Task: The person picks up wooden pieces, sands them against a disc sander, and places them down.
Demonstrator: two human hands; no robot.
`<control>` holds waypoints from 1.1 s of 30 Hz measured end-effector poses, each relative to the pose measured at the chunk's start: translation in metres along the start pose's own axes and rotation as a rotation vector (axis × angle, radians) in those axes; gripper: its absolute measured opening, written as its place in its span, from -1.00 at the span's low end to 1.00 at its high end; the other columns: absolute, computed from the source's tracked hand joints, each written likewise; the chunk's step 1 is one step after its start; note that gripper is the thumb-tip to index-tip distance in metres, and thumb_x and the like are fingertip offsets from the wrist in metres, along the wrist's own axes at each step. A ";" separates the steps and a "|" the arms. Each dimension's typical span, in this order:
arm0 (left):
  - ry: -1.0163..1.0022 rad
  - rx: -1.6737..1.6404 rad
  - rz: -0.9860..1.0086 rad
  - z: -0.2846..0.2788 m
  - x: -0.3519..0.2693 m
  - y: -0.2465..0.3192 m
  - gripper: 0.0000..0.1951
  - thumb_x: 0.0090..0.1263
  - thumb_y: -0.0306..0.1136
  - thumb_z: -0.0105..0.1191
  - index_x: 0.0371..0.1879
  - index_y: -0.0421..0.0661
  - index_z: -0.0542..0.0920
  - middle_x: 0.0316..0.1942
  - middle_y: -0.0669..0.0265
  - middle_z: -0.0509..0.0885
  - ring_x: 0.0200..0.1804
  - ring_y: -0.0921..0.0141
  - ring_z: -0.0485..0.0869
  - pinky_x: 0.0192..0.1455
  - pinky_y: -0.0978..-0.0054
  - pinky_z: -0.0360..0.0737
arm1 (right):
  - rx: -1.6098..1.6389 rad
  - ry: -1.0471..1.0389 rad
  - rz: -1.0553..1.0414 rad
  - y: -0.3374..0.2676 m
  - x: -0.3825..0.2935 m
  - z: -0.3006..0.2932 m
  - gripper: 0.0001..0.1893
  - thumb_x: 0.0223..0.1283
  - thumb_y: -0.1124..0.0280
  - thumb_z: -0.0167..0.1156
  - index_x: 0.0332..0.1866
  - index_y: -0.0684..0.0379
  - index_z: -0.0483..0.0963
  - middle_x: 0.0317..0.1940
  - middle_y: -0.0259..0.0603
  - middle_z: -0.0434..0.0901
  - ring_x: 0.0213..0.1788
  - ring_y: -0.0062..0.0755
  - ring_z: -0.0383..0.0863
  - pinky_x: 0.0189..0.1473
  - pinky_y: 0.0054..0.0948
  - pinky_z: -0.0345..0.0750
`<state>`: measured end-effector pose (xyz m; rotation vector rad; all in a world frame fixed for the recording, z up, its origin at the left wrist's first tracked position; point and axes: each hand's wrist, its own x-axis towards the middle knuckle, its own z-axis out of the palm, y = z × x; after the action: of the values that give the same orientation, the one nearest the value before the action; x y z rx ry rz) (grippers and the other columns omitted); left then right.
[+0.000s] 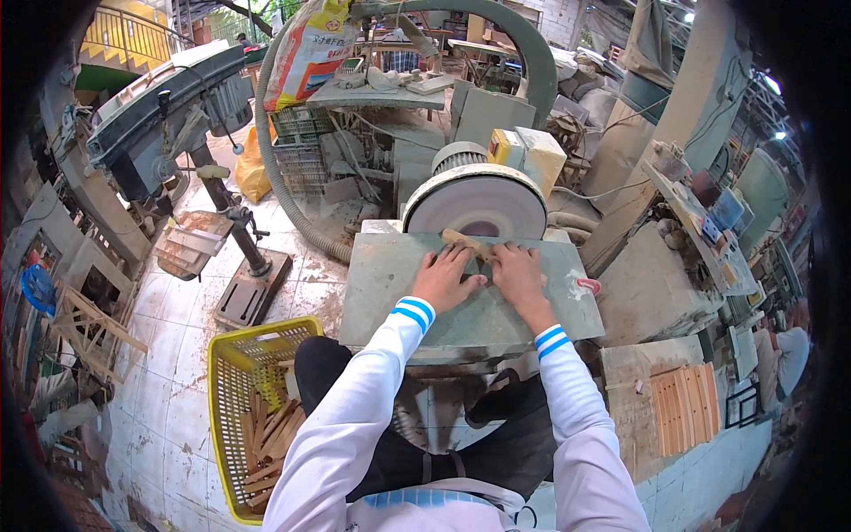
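Note:
My left hand [447,276] and my right hand [518,274] both grip a short wooden piece [465,241] over the grey table [399,319] of a disc sander. The piece lies slantwise, its left end close to the lower edge of the large round sanding disc [476,207]. My left fingers rest on its middle, with the thumb pointing right. My right fingers are curled at its right end. Part of the wood is hidden under the fingers. A small red object [588,286] sits at the table's right edge.
A yellow plastic basket [223,425] holding wooden strips stands at the left, near my knee. Behind it is a drill press [249,246]. Wooden slats [686,409] lie on a board at the right. A ribbed hose [282,199] curves behind the sander. A person [784,359] sits far right.

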<state>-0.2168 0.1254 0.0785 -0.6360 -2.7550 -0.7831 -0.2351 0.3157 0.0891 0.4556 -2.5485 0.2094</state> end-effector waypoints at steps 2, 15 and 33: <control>0.004 -0.030 -0.012 -0.002 -0.001 -0.001 -0.30 0.49 0.12 0.05 0.44 -0.14 0.37 0.47 0.04 0.41 0.53 0.16 0.32 0.53 0.12 0.18 | 0.001 -0.017 -0.007 -0.009 -0.005 -0.006 -0.84 0.19 0.36 0.24 -0.15 0.07 0.65 -0.20 -0.18 0.70 -0.10 -0.14 0.68 0.05 -0.12 0.40; -0.036 -0.442 -0.074 -0.020 0.005 -0.037 -0.54 0.56 -0.24 -0.07 0.38 -0.11 0.43 0.21 -0.11 0.62 0.21 -0.06 0.60 0.26 0.13 0.53 | 0.197 -0.003 0.068 -0.086 -0.002 0.003 -0.81 0.17 0.37 0.23 -0.16 0.21 0.56 -0.25 0.00 0.65 -0.21 0.04 0.68 -0.11 0.00 0.52; -0.215 -1.108 -0.258 -0.081 -0.113 0.035 -0.36 0.44 -0.40 0.23 0.48 -0.17 0.32 -0.10 0.19 0.71 -0.08 0.45 0.68 -0.13 0.53 0.64 | 0.981 0.254 0.472 -0.110 -0.029 -0.039 -0.74 0.43 0.29 0.16 0.00 0.25 0.38 -0.43 -0.20 0.53 -0.40 -0.38 0.59 -0.32 -0.32 0.53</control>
<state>-0.0940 0.0686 0.1274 -0.5168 -2.3725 -2.4506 -0.1532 0.2305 0.1129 0.1296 -2.1032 1.5989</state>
